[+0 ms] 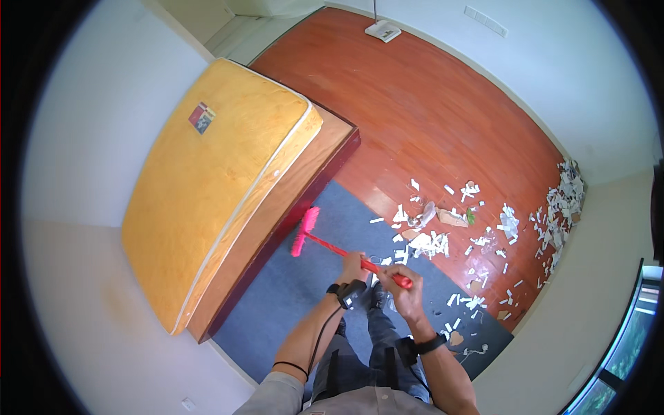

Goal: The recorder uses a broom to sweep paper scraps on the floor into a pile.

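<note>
Both of my hands grip the red handle of a broom. My left hand is closed round the middle of the handle, and my right hand wraps it close to its rounded end. The broom's pink bristle head lies at the grey mat, right beside the dark red side of the bed base. White paper scraps are strewn on the mat and the wooden floor to the right of my hands.
A yellow mattress rests on the bed base at the left. A larger heap of scraps lies along the right wall. Against the far wall stands a white dustpan with an upright handle. A window is at the lower right.
</note>
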`<act>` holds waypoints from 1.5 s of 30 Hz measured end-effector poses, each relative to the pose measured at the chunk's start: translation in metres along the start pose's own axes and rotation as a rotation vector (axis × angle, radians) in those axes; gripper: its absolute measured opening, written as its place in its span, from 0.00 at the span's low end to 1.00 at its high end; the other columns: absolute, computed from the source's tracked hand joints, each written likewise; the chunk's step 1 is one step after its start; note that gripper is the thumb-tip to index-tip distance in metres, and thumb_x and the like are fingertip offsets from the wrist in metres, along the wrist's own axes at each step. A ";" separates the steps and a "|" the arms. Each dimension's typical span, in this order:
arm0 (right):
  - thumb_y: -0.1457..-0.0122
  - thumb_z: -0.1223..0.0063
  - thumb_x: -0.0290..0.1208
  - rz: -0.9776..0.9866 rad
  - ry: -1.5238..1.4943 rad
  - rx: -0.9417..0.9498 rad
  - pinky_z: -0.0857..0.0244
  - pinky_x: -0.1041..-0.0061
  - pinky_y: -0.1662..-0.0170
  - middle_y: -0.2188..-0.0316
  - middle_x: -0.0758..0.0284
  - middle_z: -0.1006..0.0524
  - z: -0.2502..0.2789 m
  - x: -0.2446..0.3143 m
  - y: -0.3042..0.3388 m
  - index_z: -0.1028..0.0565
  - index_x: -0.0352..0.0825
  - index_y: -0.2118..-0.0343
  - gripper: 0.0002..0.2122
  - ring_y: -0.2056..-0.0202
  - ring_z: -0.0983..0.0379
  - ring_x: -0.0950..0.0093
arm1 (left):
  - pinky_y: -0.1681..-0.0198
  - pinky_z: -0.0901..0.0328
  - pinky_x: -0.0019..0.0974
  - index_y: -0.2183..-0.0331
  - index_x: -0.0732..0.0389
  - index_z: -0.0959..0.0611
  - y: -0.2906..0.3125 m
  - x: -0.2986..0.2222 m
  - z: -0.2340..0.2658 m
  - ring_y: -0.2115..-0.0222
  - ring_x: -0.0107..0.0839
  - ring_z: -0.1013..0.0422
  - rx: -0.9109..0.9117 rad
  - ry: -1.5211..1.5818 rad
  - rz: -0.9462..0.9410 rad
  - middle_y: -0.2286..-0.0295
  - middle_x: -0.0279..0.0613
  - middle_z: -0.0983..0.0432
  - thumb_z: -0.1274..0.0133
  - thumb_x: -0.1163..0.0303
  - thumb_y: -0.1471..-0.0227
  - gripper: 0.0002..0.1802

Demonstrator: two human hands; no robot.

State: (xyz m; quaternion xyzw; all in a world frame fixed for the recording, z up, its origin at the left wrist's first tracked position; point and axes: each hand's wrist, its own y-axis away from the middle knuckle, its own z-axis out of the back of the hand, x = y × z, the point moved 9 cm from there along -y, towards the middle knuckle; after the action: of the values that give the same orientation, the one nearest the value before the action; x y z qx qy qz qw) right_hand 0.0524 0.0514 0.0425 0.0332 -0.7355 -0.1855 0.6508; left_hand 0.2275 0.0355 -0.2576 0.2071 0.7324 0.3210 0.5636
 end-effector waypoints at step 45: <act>0.54 0.45 0.16 0.309 0.578 -0.350 0.36 0.77 0.69 0.74 0.62 0.25 -0.033 0.036 0.350 0.31 0.30 0.77 0.06 0.74 0.29 0.75 | 0.79 0.41 0.32 0.80 0.57 0.32 0.318 0.098 -0.073 0.85 0.28 0.38 0.599 0.328 0.697 0.86 0.35 0.36 0.48 0.77 0.55 0.10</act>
State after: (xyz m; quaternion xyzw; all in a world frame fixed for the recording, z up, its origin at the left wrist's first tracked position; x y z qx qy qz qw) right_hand 0.1461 0.3587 0.1899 -0.1389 -0.4746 -0.1912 0.8479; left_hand 0.1112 0.3090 -0.0902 0.5398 0.7588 0.2942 0.2152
